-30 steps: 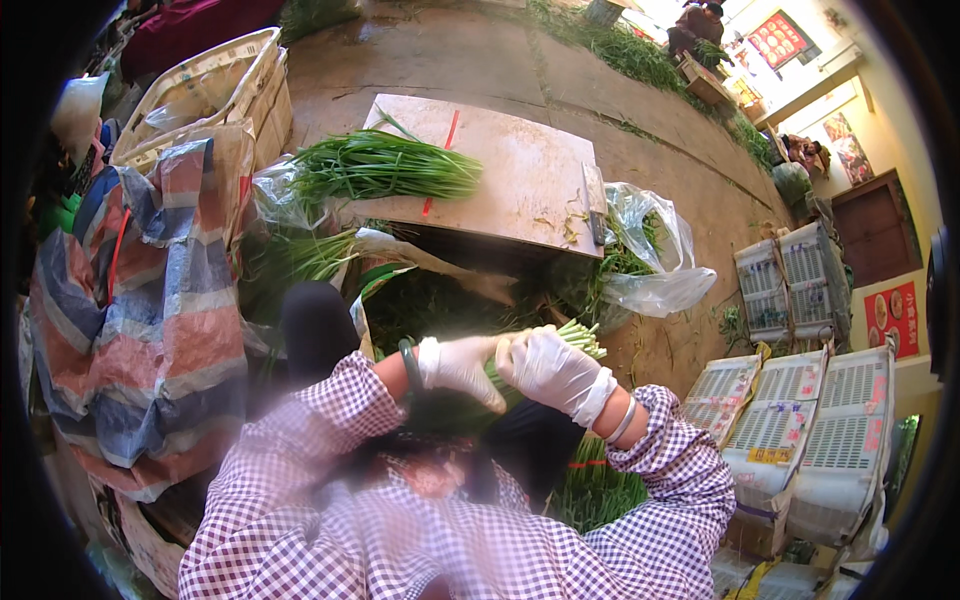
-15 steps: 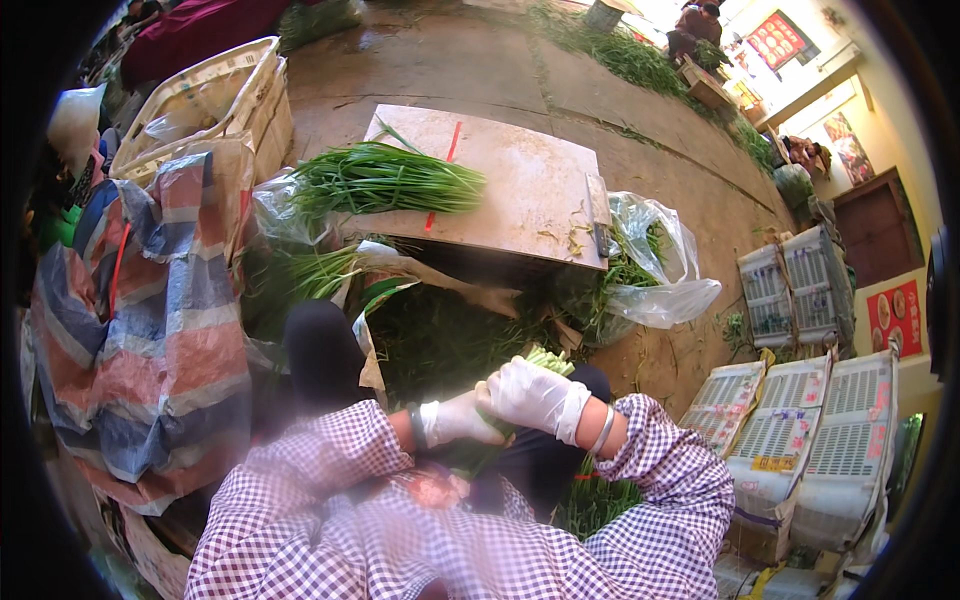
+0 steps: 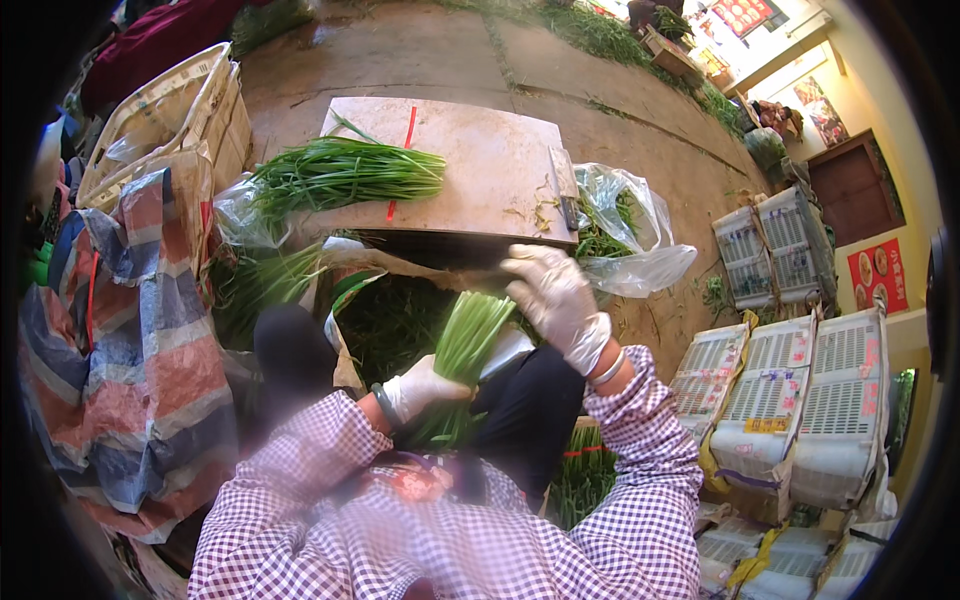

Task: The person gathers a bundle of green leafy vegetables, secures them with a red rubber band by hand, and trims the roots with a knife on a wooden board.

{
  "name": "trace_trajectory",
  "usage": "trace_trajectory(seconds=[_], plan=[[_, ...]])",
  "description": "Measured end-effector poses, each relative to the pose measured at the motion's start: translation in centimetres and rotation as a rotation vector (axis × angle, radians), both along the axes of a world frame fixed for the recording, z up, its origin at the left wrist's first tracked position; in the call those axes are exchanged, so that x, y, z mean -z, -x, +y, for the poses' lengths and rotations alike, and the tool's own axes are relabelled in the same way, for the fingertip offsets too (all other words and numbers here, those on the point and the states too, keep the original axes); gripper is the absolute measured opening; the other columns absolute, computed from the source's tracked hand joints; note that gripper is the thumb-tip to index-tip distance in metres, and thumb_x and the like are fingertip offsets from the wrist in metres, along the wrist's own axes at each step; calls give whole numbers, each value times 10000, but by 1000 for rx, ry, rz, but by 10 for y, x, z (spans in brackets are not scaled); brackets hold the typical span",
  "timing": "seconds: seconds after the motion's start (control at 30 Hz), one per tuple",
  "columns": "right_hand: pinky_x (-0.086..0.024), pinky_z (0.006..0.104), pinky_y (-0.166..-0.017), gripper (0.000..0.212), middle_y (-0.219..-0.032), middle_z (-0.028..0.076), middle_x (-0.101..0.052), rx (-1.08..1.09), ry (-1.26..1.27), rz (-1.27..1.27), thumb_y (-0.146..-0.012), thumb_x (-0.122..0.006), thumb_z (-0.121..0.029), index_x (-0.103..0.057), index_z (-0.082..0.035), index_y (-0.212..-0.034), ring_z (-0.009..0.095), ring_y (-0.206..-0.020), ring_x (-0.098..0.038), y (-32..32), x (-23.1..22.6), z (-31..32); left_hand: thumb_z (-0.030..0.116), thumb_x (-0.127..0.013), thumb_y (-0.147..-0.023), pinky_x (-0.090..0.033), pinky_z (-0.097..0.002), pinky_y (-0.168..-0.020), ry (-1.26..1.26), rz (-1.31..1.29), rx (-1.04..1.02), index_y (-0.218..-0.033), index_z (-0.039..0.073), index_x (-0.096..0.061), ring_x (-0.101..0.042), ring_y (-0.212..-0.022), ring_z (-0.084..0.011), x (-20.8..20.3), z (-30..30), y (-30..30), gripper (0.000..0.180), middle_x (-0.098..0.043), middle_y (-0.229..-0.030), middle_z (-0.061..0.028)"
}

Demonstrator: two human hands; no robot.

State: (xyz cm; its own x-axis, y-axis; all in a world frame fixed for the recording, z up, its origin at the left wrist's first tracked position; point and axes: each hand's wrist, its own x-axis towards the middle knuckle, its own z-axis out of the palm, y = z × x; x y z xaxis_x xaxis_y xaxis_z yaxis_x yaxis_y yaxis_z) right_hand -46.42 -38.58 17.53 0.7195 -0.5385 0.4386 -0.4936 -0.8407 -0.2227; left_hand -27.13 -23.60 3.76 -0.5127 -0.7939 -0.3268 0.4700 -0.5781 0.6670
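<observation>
My left hand (image 3: 428,388), in a white glove, is wrapped around a bunch of green chives (image 3: 472,335) over my lap. The pale, even stalk ends point up and away from me; the leaves hang below the fist, partly hidden by it. My right hand (image 3: 556,300), gloved too, is raised off the bunch to its upper right, just short of the board's front edge. Its fingers are apart and slightly bent, and I see nothing between them. A larger pile of chives (image 3: 350,172) lies on the left part of the low board (image 3: 480,175).
A metal strip (image 3: 564,190) lies along the board's right edge, beside a clear plastic bag of greens (image 3: 630,225). An open sack (image 3: 345,300) of loose leaves sits before my knees. Striped tarp (image 3: 150,360) and crates (image 3: 165,120) stand left, white slatted crates (image 3: 770,385) right.
My hands were together around the bunch; the right has let go and lifted up and away. The left keeps hold, and much more of the stalks shows. The whole view has shifted slightly.
</observation>
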Motion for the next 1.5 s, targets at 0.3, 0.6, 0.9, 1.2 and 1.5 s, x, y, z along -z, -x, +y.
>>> trace_trajectory(seconds=[0.3,0.6,0.9,1.2,1.5], plan=[[-491,327,-961,367,-1192,165,-688,84,-723,-483,-1030,-566,-237,-615,17,-1292,239,-1100,-648,7,18,-7,30,-844,-686,-529,-342,-864,390,-129,-119,-1330,37,-549,-648,-953,-169,-33,-12,-31,708,-672,-1074,-51],[-543,342,-851,221,-1010,152,-712,79,-462,-241,-894,-674,-35,-702,-12,-1112,280,-936,-692,-13,55,-19,89,-742,-849,-541,-405,-834,690,-342,-631,-1164,15,-557,-657,-838,-220,-96,-78,-179,372,-678,-912,-84],[-549,330,-783,182,-991,154,-726,311,-604,-570,-869,-722,-152,-735,-45,-1014,272,-867,-702,-62,129,-115,73,-784,-735,-569,-334,-848,926,-1563,-219,-1195,9,-606,-706,-942,-251,-156,-224,-242,496,-715,-1048,-176],[-521,411,-837,298,-956,147,-691,484,-322,-473,-697,-849,-129,-714,-66,-956,324,-931,-650,-153,218,-205,111,-768,-702,-542,-353,-849,795,-1429,120,-1154,10,-627,-689,-890,-241,-24,-348,-216,484,-727,-971,-148],[-527,385,-764,162,-909,154,-679,461,-521,-583,-786,-775,-60,-697,-40,-927,298,-826,-668,-188,227,-214,141,-781,-691,-536,-348,-889,693,-1374,258,-1192,16,-620,-685,-928,-246,17,-390,-226,541,-733,-1031,-146]])
